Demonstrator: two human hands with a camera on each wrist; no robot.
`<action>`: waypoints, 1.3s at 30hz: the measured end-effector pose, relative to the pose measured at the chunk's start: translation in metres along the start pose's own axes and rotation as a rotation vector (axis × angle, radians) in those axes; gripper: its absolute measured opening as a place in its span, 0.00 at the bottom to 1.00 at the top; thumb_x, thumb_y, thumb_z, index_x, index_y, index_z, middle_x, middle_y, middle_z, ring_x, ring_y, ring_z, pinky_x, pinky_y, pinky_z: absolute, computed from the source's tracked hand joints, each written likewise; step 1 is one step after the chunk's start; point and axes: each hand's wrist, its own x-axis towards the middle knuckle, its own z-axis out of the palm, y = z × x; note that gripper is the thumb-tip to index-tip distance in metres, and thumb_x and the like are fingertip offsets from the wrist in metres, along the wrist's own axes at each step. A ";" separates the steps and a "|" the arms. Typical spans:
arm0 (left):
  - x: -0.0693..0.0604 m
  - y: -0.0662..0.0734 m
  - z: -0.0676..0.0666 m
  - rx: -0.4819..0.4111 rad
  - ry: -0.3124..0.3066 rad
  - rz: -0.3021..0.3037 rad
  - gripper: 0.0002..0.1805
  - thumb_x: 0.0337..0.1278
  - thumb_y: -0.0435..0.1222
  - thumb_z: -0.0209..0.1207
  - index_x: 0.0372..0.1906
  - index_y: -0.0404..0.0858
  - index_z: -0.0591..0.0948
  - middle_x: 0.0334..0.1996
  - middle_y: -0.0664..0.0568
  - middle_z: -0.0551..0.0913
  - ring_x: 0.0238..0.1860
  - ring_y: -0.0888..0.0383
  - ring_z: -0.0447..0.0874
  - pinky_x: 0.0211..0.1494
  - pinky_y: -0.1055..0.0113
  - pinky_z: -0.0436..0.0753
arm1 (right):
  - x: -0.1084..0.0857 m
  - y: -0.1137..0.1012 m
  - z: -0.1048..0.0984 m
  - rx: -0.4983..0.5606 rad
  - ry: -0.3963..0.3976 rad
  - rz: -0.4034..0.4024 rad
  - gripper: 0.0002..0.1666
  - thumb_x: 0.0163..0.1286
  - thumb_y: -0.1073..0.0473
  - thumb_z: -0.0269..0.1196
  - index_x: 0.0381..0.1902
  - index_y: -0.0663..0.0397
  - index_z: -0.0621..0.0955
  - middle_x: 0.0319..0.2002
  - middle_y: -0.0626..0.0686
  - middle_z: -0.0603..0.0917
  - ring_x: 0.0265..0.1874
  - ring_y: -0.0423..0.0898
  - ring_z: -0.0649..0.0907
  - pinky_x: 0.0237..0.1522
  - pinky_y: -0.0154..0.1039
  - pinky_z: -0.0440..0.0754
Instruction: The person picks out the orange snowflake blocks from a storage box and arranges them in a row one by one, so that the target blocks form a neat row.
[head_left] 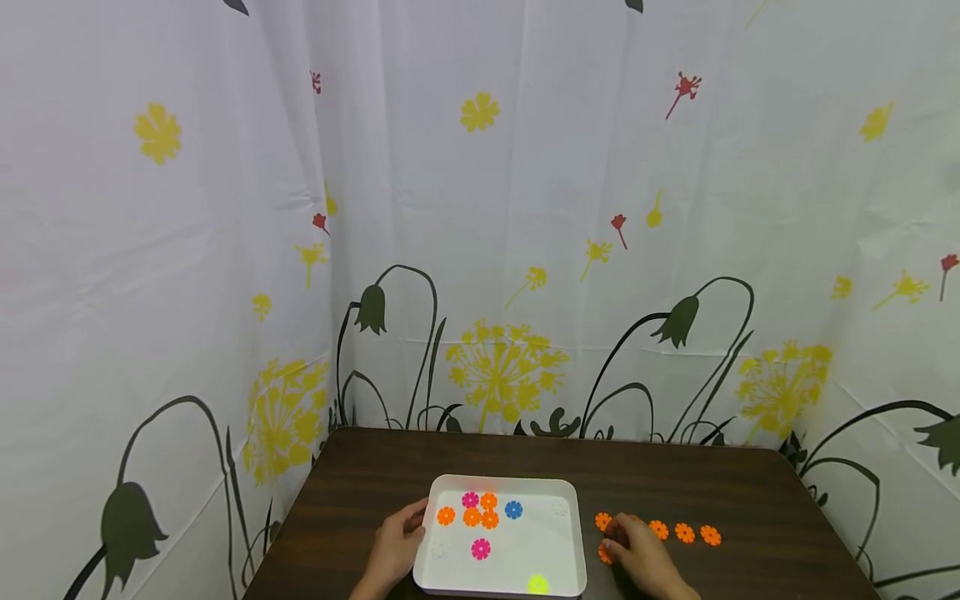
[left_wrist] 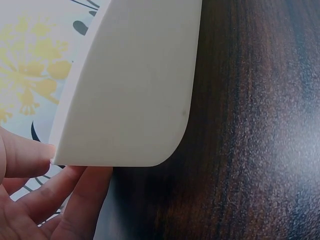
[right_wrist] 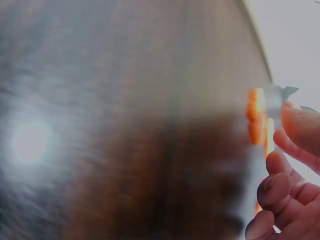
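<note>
A white rectangular tray (head_left: 498, 575) stands on the table, with several flower-shaped discs in it: orange (head_left: 446, 516), pink (head_left: 481, 549), blue (head_left: 513, 509), yellow-green (head_left: 537, 584) and a clear one (head_left: 559, 507). My left hand (head_left: 396, 537) grips the tray's left side; in the left wrist view its thumb (left_wrist: 27, 155) is at the rim and its fingers lie against the wall. To the right of the tray, my right hand (head_left: 641, 554) hovers low among orange discs (head_left: 684, 532). Its fingers are loosely bent, and no disc shows between them in the right wrist view.
Several orange discs form a row on the dark wooden table (head_left: 757, 500), right of the tray; another orange disc (head_left: 605, 553) lies nearer, beside the right fingertips. A white curtain (head_left: 420, 208) with printed flowers hangs behind the table and along its sides.
</note>
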 end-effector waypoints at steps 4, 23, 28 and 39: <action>-0.001 -0.001 0.000 -0.012 -0.005 0.005 0.25 0.64 0.20 0.58 0.67 0.25 0.79 0.49 0.29 0.88 0.45 0.43 0.91 0.42 0.55 0.91 | 0.002 -0.007 -0.005 0.015 0.031 -0.001 0.04 0.73 0.61 0.68 0.39 0.55 0.84 0.32 0.48 0.80 0.27 0.37 0.74 0.28 0.35 0.75; 0.001 -0.002 0.000 -0.030 -0.007 0.001 0.25 0.65 0.21 0.58 0.67 0.25 0.79 0.49 0.30 0.88 0.44 0.44 0.91 0.41 0.55 0.91 | 0.032 -0.070 -0.003 -0.005 0.050 -0.124 0.03 0.76 0.56 0.67 0.39 0.47 0.84 0.28 0.42 0.79 0.24 0.36 0.74 0.26 0.33 0.75; 0.001 -0.002 0.001 -0.032 -0.002 0.024 0.25 0.64 0.21 0.58 0.66 0.25 0.79 0.48 0.30 0.89 0.45 0.44 0.91 0.41 0.57 0.90 | 0.041 -0.079 0.000 -0.019 0.041 -0.146 0.04 0.76 0.53 0.67 0.39 0.44 0.84 0.27 0.42 0.77 0.24 0.36 0.73 0.26 0.32 0.74; -0.001 -0.004 0.000 -0.042 0.002 0.024 0.25 0.64 0.20 0.58 0.67 0.24 0.79 0.48 0.29 0.88 0.45 0.43 0.91 0.43 0.56 0.91 | 0.061 -0.095 0.018 -0.047 0.002 -0.164 0.05 0.76 0.50 0.67 0.40 0.43 0.84 0.29 0.42 0.77 0.27 0.38 0.73 0.27 0.33 0.72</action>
